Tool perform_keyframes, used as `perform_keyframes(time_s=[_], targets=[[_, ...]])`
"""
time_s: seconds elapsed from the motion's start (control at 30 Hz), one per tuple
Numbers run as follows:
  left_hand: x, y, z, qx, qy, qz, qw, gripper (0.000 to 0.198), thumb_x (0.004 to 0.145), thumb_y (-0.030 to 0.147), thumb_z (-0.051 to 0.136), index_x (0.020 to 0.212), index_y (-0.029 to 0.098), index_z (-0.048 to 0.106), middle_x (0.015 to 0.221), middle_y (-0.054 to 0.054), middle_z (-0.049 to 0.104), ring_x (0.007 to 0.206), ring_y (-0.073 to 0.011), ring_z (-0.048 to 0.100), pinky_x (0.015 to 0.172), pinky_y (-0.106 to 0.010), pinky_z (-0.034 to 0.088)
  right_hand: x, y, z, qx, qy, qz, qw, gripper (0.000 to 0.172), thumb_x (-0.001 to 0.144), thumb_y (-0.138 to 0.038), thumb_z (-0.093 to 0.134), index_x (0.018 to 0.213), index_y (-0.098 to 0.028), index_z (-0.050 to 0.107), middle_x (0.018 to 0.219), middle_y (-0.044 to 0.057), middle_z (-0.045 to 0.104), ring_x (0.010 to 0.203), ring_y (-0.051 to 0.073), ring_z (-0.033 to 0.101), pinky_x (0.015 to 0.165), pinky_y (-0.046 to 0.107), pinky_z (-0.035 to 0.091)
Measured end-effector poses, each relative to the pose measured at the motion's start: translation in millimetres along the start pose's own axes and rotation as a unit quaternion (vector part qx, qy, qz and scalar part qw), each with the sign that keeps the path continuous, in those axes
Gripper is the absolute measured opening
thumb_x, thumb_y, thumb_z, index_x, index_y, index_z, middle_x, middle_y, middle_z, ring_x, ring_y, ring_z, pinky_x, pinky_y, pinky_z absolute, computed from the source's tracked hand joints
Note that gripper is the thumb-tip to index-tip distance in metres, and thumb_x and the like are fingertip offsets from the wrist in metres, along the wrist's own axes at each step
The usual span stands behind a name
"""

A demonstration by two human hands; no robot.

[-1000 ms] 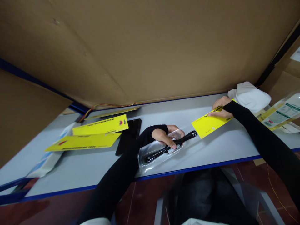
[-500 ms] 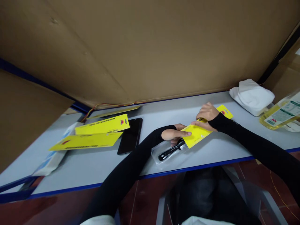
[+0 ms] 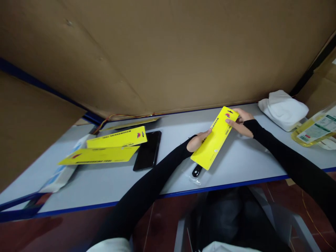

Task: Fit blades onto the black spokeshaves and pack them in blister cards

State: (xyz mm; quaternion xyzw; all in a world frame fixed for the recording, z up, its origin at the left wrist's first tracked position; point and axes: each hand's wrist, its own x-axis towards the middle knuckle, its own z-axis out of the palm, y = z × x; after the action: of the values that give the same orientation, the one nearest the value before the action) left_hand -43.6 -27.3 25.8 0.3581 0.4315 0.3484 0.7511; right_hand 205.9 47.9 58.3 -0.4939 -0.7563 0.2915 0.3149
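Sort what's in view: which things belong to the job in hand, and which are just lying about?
In hand: yellow card, gripped by left hand and right hand; black-handled tool in clear bag, partly under it.
Lying about: spare yellow cards, black phone, white cloth, clear yellow pack, white-blue pouch.

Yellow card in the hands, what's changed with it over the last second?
The right hand carried the yellow card leftward over the black tool in its clear bag, so only the tool's end shows. The left hand let go of the tool and took the card's edge; both hands now hold it. The phone, the two other yellow cards and the white cloth stayed put.
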Motion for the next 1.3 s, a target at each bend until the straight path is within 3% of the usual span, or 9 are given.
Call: perform_keyframes(time_s=[0.07, 0.2, 0.33, 0.43, 0.63, 0.83, 0.93, 1.1, 1.3], targets=[[2, 0, 1.8, -0.006, 0.003, -0.007, 1.000, 0.048, 0.095, 0.056, 0.069, 0.109, 0.011, 0.078, 0.096, -0.016, 0.083, 0.076, -0.0264, 0.079, 0.070, -0.031, 0.062, -10, -12, 10, 0.057, -0.038, 0.010, 0.998, 0.067, 0.078, -0.063, 0.082, 0.126, -0.023, 0.059, 0.111, 0.010, 0.080, 0.065, 0.020, 0.072, 0.049, 0.032, 0.057], [-2, 11, 4.6, -0.033, -0.047, -0.015, 0.998, 0.062, 0.098, 0.065, 0.058, 0.118, 0.009, 0.076, 0.104, -0.019, 0.082, 0.085, -0.0289, 0.080, 0.072, -0.031, 0.062, -17, -23, 18, 0.224, -0.087, 0.082, 0.967, 0.081, 0.065, -0.064, 0.092, 0.122, -0.026, 0.048, 0.104, 0.011, 0.080, 0.058, 0.023, 0.073, 0.036, 0.032, 0.055], [-17, 27, 3.5, -0.123, -0.054, 0.050, 0.990, 0.098, 0.087, 0.090, 0.042, 0.125, 0.004, 0.071, 0.108, -0.025, 0.080, 0.105, -0.0389, 0.078, 0.082, -0.043, 0.064, -3, -13, 7, 0.307, 0.020, 0.122, 0.944, 0.097, 0.047, -0.065, 0.100, 0.119, -0.023, 0.048, 0.100, 0.013, 0.080, 0.060, 0.025, 0.075, 0.042, 0.036, 0.063], [-25, 29, 5.6, -0.171, -0.017, 0.144, 0.975, 0.107, 0.083, 0.096, 0.033, 0.131, 0.008, 0.069, 0.114, -0.025, 0.078, 0.118, -0.0420, 0.073, 0.091, -0.050, 0.062, 9, 0, -7, 0.314, 0.091, 0.111, 0.938, 0.100, 0.050, -0.068, 0.097, 0.125, -0.023, 0.048, 0.105, 0.014, 0.079, 0.067, 0.028, 0.078, 0.047, 0.037, 0.066], [-15, 13, 19.9, -0.204, 0.036, 0.164, 0.965, 0.091, 0.091, 0.085, 0.037, 0.139, 0.011, 0.062, 0.120, -0.024, 0.076, 0.122, -0.0428, 0.070, 0.094, -0.058, 0.062, 7, 9, -10, 0.263, 0.180, 0.097, 0.943, 0.102, 0.063, -0.068, 0.089, 0.143, -0.024, 0.043, 0.119, 0.016, 0.074, 0.068, 0.027, 0.077, 0.047, 0.038, 0.065], [-7, 12, 14.7, -0.232, 0.091, 0.144, 0.958, 0.099, 0.088, 0.091, 0.030, 0.130, 0.008, 0.064, 0.112, -0.026, 0.077, 0.115, -0.0434, 0.073, 0.085, -0.056, 0.066, -13, 0, 1, 0.153, 0.121, 0.062, 0.979, 0.095, 0.073, -0.064, 0.085, 0.153, -0.028, 0.048, 0.128, 0.014, 0.072, 0.061, 0.020, 0.072, 0.037, 0.030, 0.058], [-10, 14, 12.2, -0.238, 0.088, 0.165, 0.953, 0.087, 0.091, 0.083, 0.041, 0.130, 0.009, 0.064, 0.114, -0.025, 0.077, 0.119, -0.0430, 0.072, 0.089, -0.056, 0.066, -14, -1, -1, 0.125, 0.114, 0.044, 0.985, 0.095, 0.073, -0.060, 0.086, 0.154, -0.028, 0.048, 0.131, 0.014, 0.072, 0.070, 0.024, 0.075, 0.036, 0.029, 0.056], [-16, 16, 18.0, -0.226, 0.052, 0.163, 0.959, 0.075, 0.094, 0.071, 0.050, 0.135, 0.010, 0.062, 0.125, -0.025, 0.075, 0.126, -0.0457, 0.068, 0.092, -0.060, 0.064, -5, 8, -7, 0.188, 0.146, 0.055, 0.970, 0.100, 0.075, -0.062, 0.083, 0.157, -0.020, 0.044, 0.128, 0.019, 0.071, 0.074, 0.027, 0.075, 0.038, 0.031, 0.055], [-12, 8, 17.6, -0.155, 0.027, 0.194, 0.968, 0.064, 0.089, 0.041, 0.077, 0.144, 0.015, 0.057, 0.134, -0.021, 0.073, 0.120, -0.0410, 0.073, 0.089, -0.052, 0.067, -10, 10, -8, 0.081, 0.172, 0.037, 0.981, 0.096, 0.073, -0.066, 0.083, 0.154, -0.021, 0.054, 0.128, 0.016, 0.073, 0.095, 0.033, 0.075, 0.054, 0.036, 0.062]])
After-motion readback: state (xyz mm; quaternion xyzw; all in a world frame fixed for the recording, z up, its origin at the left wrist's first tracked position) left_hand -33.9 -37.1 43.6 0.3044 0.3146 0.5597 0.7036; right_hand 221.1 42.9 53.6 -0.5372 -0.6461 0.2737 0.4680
